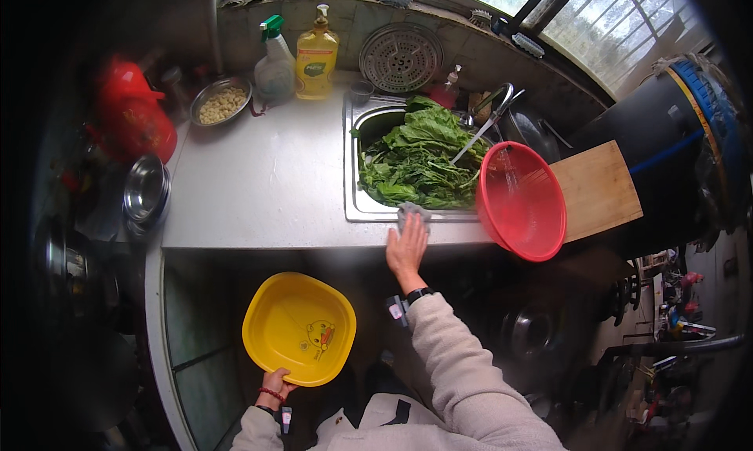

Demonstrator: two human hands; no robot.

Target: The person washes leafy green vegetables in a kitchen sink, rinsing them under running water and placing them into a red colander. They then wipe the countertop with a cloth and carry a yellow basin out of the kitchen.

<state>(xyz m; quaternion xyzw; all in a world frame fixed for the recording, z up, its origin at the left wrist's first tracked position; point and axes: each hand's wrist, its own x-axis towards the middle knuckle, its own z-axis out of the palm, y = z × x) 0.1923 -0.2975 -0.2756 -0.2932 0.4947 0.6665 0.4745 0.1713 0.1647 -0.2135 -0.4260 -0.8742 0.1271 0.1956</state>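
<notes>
My left hand [277,385] grips the lower rim of a yellow plastic basin [282,321] with a duck picture, held in front of the counter. My right hand [407,248] lies flat at the counter's front edge, its fingertips on a grey cloth [413,215] at the sink's front rim. Leafy greens [423,151] fill the steel sink [351,174]. Water runs from the faucet [500,101] at the sink's back right. Right of the greens, a red plastic colander [522,201] stands tilted, overlapping a wooden board [600,189].
On the white counter [259,180] stand a bowl of pale pieces [220,105], a spray bottle [275,63] and a yellow dish soap bottle [316,57]. Metal bowls [146,189] are at its left end. A large dark barrel [647,139] stands at the right.
</notes>
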